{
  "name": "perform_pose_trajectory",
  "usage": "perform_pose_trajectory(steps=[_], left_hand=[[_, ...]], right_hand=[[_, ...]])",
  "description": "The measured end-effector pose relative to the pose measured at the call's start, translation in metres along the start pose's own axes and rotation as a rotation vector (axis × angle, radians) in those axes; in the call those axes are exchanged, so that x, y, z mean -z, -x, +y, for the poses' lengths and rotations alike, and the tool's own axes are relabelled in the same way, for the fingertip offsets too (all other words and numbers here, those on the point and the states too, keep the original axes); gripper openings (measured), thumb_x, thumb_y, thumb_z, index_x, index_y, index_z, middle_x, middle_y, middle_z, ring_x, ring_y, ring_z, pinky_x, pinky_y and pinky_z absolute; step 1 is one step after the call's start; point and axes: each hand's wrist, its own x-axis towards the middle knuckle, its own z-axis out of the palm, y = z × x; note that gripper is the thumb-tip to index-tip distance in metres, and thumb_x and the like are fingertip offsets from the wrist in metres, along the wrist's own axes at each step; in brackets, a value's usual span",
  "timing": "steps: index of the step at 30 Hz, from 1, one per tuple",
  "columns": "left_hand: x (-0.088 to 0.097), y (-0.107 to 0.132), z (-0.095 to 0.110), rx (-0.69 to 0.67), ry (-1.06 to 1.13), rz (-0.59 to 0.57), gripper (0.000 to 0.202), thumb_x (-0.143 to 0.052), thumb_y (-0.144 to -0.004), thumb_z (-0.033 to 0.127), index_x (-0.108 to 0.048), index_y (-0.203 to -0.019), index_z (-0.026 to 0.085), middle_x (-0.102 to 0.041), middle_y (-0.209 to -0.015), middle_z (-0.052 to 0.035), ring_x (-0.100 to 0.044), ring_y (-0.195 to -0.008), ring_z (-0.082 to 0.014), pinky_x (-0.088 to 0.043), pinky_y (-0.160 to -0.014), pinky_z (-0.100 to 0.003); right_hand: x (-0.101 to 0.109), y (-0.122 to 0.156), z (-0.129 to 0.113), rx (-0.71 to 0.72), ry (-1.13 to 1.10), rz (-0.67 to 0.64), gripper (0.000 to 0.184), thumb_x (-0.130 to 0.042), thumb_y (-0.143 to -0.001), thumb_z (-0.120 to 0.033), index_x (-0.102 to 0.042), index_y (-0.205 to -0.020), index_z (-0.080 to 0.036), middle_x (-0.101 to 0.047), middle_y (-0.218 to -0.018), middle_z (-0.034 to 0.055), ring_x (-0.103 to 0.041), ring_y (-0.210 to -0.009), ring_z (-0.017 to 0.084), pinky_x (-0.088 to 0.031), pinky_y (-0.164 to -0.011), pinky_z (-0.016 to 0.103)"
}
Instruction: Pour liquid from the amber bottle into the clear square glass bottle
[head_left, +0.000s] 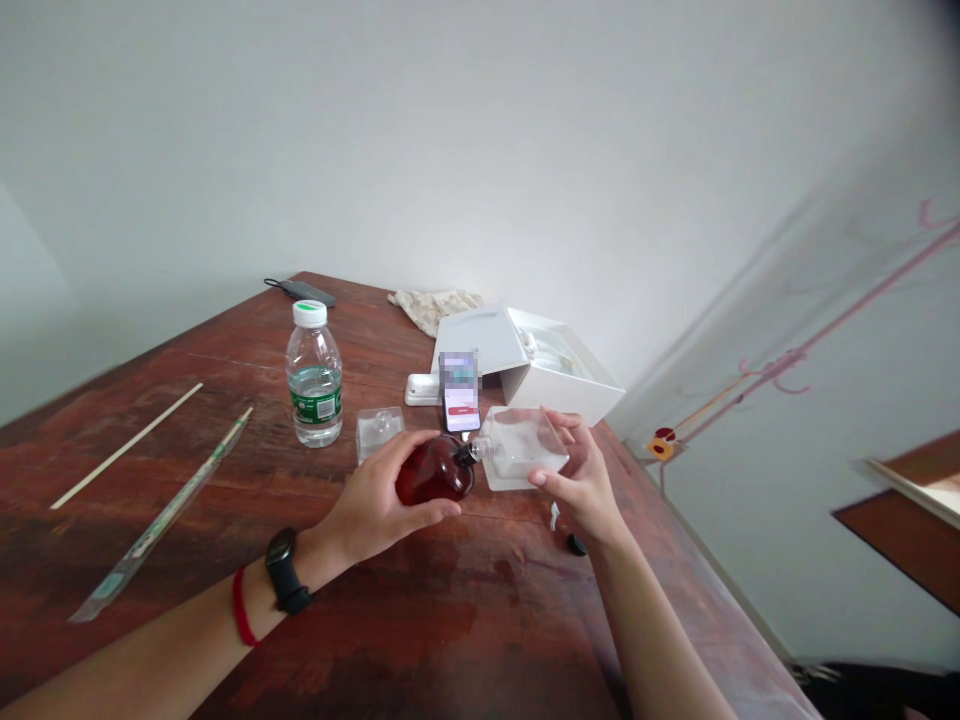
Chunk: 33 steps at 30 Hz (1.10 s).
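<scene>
The glass bottle [435, 472] is dark reddish-brown, the square bottle [525, 450] colourless, the water bottle [313, 385] has a white cap and green label, and the counter [420, 640] shows streaky reddish-brown wood grain.

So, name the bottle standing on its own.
The plastic water bottle with the white cap stands upright on the wooden table; the amber bottle and clear flat bottle are held in the left hand and right hand.

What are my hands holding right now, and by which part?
Your left hand grips a dark amber glass bottle around its rounded body. Your right hand holds a clear square glass bottle by the side of its flat body.
</scene>
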Motion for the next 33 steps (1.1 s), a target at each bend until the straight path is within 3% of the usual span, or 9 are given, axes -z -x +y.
perform_pose_trajectory(steps=[16, 24, 33], left_hand=[[-0.0007, 0.0001, -0.001, -0.014, 0.032, 0.004, 0.074, -0.086, -0.078, 0.062, -0.06, -0.137, 0.026, -0.072, -0.133, -0.0122, -0.071, -0.119, -0.0336, -0.056, -0.106, -0.052], [-0.0001, -0.0003, 0.0013, -0.008, 0.045, -0.009, 0.072, -0.086, -0.079, 0.06, -0.059, -0.136, 0.025, -0.071, -0.133, -0.0113, -0.069, -0.12, -0.0326, -0.055, -0.105, -0.05], [-0.0004, -0.0001, -0.0009, -0.018, 0.052, -0.021, 0.072, -0.086, -0.08, 0.06, -0.059, -0.137, 0.025, -0.07, -0.133, -0.0101, -0.069, -0.12, -0.0315, -0.054, -0.105, -0.049]], right_hand=[[0.0015, 0.0014, 0.0012, 0.006, 0.02, -0.001, 0.069, -0.1, -0.06, -0.04, -0.062, -0.117, -0.03, -0.076, -0.124, 0.0079, -0.07, -0.114, 0.034, -0.056, -0.094, 0.046], [0.0026, 0.0034, 0.0038, 0.011, -0.001, 0.002, 0.067, -0.099, -0.064, -0.038, -0.063, -0.12, -0.03, -0.077, -0.125, 0.0081, -0.073, -0.109, 0.032, -0.059, -0.085, 0.042], [0.0035, 0.0025, 0.0046, 0.033, -0.008, 0.001, 0.067, -0.1, -0.064, -0.034, -0.067, -0.122, -0.03, -0.078, -0.123, 0.0072, -0.074, -0.107, 0.029, -0.059, -0.085, 0.038]])
